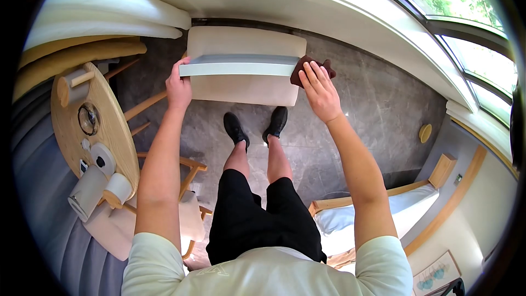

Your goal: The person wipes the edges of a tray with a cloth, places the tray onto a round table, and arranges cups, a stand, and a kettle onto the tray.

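Note:
My left hand (179, 84) is closed round the left end of a long, pale white-and-grey tray-like panel (241, 69). The panel is tilted with its narrow edge towards me, so I cannot make out its exact kind. At its right end my right hand (320, 91) presses a dark brown cloth (299, 71) against it, fingers laid over the folds. Some of the cloth bunches out past my fingertips. Behind and below the panel is a cream padded seat (246, 90); whether the panel rests on it I cannot tell.
To the left stands a round wooden table (118, 126) with a kettle (87, 193), a glass dish (87, 119) and canisters. A wooden chair (189, 178) is beside it. White curtain (104, 8) hangs upper left. A bed (378, 208) is at lower right, windows (466, 49) at upper right.

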The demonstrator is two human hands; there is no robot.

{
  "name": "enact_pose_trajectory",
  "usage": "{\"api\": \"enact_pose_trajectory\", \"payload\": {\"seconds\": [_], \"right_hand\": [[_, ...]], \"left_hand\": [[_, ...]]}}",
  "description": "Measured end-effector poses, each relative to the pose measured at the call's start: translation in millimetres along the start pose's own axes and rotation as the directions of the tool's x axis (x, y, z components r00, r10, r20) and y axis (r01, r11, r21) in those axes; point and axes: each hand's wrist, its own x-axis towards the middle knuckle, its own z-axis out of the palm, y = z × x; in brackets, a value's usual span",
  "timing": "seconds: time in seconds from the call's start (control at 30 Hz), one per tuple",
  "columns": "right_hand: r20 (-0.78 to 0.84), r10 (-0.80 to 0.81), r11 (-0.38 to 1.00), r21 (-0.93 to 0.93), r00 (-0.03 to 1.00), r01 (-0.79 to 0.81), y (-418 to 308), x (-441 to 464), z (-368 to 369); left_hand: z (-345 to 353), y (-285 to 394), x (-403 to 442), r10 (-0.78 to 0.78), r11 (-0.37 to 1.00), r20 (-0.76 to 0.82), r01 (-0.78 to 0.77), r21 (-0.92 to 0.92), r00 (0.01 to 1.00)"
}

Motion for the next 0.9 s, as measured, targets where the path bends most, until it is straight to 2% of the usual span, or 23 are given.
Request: {"api": "enact_pose_trajectory", "payload": {"seconds": [0.1, 0.37, 0.53, 0.9], "right_hand": [[0.009, -0.014, 1.000, -0.006, 1.000, 0.014, -1, 6, -2], [0.065, -0.076, 0.997, -0.028, 0.995, 0.078, -21, 28, -2], [0.016, -0.024, 1.000, 0.008, 1.000, 0.024, -28, 34, 5], [-0.025, 0.039, 0.998, 0.057, 0.999, -0.037, -49, 48, 15]], "left_hand": [[0, -4, 3, -0.024, 1.000, 0.031, 0.024, 0.007, 0.999], [5, -8, 5, 0.022, 1.000, -0.010, -0.022, -0.014, 1.000], [3, -5, 6, -0.024, 1.000, 0.011, 0.024, 0.009, 1.000], [4, -6, 4, 0.011, 1.000, -0.005, -0.011, 0.003, 1.000]]}}
